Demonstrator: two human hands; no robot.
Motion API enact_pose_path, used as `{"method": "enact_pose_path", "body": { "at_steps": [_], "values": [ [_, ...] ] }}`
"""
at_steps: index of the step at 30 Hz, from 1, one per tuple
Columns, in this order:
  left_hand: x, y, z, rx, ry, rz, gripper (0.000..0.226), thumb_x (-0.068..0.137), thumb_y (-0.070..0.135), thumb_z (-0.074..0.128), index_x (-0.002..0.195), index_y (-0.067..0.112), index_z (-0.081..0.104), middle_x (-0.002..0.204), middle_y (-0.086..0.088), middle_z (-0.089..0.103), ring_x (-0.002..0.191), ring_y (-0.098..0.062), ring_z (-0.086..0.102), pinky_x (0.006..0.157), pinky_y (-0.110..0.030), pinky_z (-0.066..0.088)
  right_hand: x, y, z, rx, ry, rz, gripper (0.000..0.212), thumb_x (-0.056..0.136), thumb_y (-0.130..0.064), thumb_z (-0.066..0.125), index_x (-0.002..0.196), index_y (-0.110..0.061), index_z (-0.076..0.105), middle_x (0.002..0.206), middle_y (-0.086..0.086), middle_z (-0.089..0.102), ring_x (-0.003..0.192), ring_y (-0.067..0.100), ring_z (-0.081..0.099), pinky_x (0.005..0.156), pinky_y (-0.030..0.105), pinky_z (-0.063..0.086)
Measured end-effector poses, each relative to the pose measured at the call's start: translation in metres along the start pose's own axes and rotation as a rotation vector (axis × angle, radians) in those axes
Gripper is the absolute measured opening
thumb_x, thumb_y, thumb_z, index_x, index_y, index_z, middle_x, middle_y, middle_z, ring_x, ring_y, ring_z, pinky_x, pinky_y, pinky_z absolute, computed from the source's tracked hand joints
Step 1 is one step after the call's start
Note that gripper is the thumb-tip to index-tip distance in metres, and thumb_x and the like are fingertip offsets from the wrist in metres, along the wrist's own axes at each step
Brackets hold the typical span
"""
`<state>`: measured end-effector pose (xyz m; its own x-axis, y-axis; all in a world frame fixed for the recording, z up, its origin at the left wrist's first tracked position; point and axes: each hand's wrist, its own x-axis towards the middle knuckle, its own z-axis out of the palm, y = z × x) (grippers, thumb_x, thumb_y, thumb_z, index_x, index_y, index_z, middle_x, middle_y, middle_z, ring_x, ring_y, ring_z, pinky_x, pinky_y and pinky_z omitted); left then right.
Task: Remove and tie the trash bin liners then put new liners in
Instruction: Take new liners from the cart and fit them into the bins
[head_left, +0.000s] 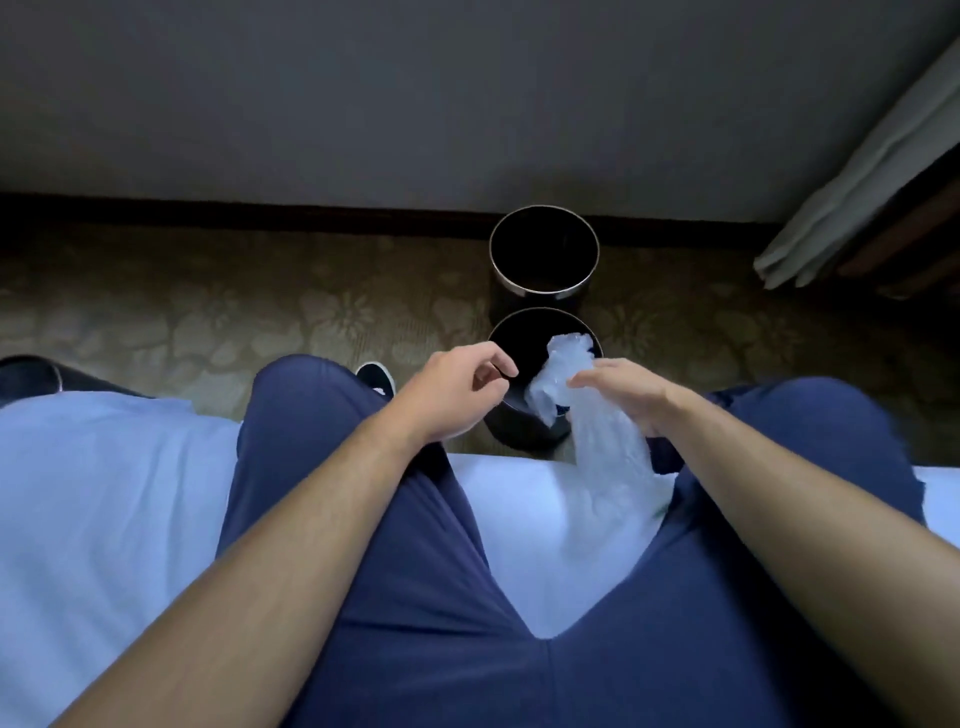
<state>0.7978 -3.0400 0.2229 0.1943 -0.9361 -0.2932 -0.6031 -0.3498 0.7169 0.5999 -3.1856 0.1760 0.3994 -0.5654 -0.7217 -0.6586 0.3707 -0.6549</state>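
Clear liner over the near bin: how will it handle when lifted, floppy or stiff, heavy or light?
Probably floppy: the clear liner sags and crumples where the right hand holds it. Likely very light, being thin and see-through. Its glossy film may be slippery.

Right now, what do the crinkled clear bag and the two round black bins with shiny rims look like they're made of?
Crinkled clear bag: thin plastic film, translucent, wrinkled, draping limply. Near round black bin and far round black bin: glossy dark walls, bright silvery rim bands that look metallic; bodies could be metal or plastic.
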Motion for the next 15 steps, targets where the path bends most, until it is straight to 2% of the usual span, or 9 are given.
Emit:
{"method": "enact_pose_path", "body": {
  "at_steps": [3, 5, 7, 9, 11, 13, 15],
  "values": [
    [0.0, -0.004, -0.001, 0.011, -0.023, -0.004, 0.012, 0.094, 0.035, 0.058, 0.103, 0.042, 0.064, 0.096, 0.015, 0.067, 0.086, -0.003, 0.062, 0.086, -0.034, 0.055, 0.003, -0.015, 0.008, -0.002, 0.032, -0.013, 0.02, 0.094, -0.032, 0.063, 0.086, -0.024, 0.047, 0.088, -0.003, 0.043, 0.076, 0.014, 0.045, 0.06, 0.032, 0.037],
    [0.004, -0.006, 0.001, 0.023, -0.065, -0.005, 0.012, 0.095, 0.037, 0.058, 0.105, 0.042, 0.063, 0.097, 0.016, 0.066, 0.088, -0.003, 0.062, 0.087, -0.033, 0.055, 0.012, -0.019, 0.01, 0.066, 0.031, -0.031, 0.023, 0.095, -0.033, 0.062, 0.085, -0.027, 0.042, 0.092, -0.008, 0.04, 0.082, 0.009, 0.042, 0.068, 0.029, 0.037],
    [0.013, -0.003, 0.004, 0.024, -0.083, -0.005, 0.012, 0.094, 0.041, 0.059, 0.105, 0.042, 0.063, 0.096, 0.015, 0.067, 0.088, -0.003, 0.062, 0.088, -0.035, 0.054, 0.024, -0.016, 0.006, 0.123, 0.027, -0.025, 0.023, 0.095, -0.033, 0.062, 0.105, -0.019, 0.048, 0.115, -0.005, 0.043, 0.106, 0.012, 0.043, 0.088, 0.032, 0.039],
    [0.025, 0.005, 0.006, -0.021, -0.105, -0.012, 0.019, 0.089, 0.05, 0.064, 0.107, 0.042, 0.062, 0.099, 0.014, 0.067, 0.089, -0.003, 0.063, 0.088, -0.034, 0.054, 0.035, -0.013, 0.0, 0.123, -0.001, 0.02, 0.052, 0.094, -0.035, 0.064, 0.133, -0.008, 0.046, 0.138, 0.001, 0.041, 0.13, 0.022, 0.041, 0.102, 0.04, 0.037],
    [0.036, 0.014, 0.008, -0.096, -0.19, -0.017, 0.049, 0.075, 0.06, 0.077, 0.119, 0.05, 0.055, 0.115, 0.015, 0.06, 0.097, -0.001, 0.063, 0.089, -0.029, 0.054, 0.043, -0.013, -0.004, 0.116, -0.02, 0.09, 0.062, 0.096, -0.034, 0.065, 0.149, -0.012, 0.04, 0.148, 0.005, 0.041, 0.133, 0.026, 0.043, 0.102, 0.043, 0.04],
    [0.047, 0.02, 0.014, -0.078, -0.301, 0.018, 0.088, 0.059, 0.063, 0.086, 0.133, 0.06, 0.04, 0.133, 0.014, 0.047, 0.113, -0.001, 0.055, 0.092, -0.027, 0.05, 0.056, -0.013, -0.01, 0.126, -0.025, 0.154, 0.061, 0.099, -0.032, 0.062, 0.152, -0.012, 0.038, 0.156, 0.009, 0.038, 0.138, 0.027, 0.04, 0.104, 0.043, 0.038],
    [0.059, 0.022, 0.029, 0.012, -0.367, 0.058, 0.109, 0.051, 0.064, 0.089, 0.141, 0.06, 0.029, 0.14, 0.013, 0.037, 0.121, -0.004, 0.046, 0.094, -0.023, 0.044, 0.072, -0.015, -0.017, 0.162, -0.028, 0.197, 0.061, 0.1, -0.034, 0.06, 0.152, -0.011, 0.038, 0.159, 0.012, 0.037, 0.142, 0.03, 0.039, 0.108, 0.042, 0.038]
  ]
}}
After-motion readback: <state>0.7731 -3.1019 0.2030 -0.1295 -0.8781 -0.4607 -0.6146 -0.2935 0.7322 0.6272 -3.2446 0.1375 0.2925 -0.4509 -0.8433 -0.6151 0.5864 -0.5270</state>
